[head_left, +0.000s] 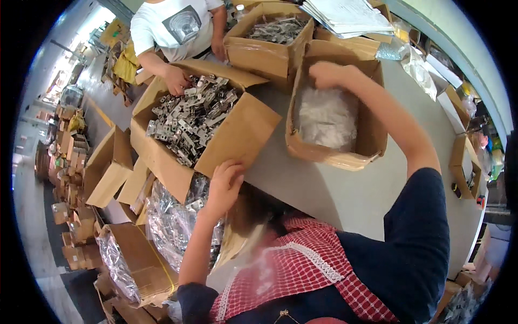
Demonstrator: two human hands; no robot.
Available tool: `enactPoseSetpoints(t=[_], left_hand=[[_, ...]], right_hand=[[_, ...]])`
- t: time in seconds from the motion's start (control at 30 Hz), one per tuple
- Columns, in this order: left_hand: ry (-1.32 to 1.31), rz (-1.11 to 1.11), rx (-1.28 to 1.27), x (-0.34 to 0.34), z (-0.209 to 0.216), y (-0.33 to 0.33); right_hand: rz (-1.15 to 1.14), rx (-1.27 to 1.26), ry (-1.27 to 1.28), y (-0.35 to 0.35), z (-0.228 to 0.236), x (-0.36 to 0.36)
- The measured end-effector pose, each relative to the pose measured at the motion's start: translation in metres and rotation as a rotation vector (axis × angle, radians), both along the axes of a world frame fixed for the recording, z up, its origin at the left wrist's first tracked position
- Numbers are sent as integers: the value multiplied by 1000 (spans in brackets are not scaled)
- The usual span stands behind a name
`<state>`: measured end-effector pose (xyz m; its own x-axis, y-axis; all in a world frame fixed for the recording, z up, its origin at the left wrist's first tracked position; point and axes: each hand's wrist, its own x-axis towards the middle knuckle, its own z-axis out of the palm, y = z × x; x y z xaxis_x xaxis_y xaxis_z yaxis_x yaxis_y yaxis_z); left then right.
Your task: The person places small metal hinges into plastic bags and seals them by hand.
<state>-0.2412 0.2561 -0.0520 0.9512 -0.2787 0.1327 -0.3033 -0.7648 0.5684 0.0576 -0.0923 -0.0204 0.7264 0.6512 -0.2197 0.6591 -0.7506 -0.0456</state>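
Head view, from the left: clear-wrapped pieces (pixel 167 221) sit low beside the person, and beyond them a co-worker's hand (pixel 177 81) rests on the heap of metal parts (pixel 194 116) in an open carton. Its near right flap (pixel 243 127) meets the person's left hand (pixel 224 186), whose fingers are bent at the edge; whether they grip it or only rest there, I cannot tell. Farther back stands a second carton (pixel 263 59) of metal pieces. To the right, on the table (pixel 302 189), the bag box (pixel 337 157) runs lengthwise away from the person, with the clear bags (pixel 328 124) inside. The right hand (pixel 325 74), much the nearer one, is at the box's far end, fingers curled; blur hides whether it pinches a bag. From it the bags lie toward the person; from the left hand, ahead and rightward, well apart.
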Motion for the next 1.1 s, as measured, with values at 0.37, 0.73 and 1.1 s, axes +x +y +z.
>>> enactPoseSetpoints(t=[0.37, 0.73, 1.1], left_hand=[[238, -64, -1211, -17, 72, -9], [-123, 567, -1365, -112, 67, 94], [-135, 826, -1572, -179, 56, 133]], right_hand=[[547, 641, -290, 163, 113, -224], [-97, 1156, 859, 313, 45, -289], [109, 967, 1286, 377, 40, -321]])
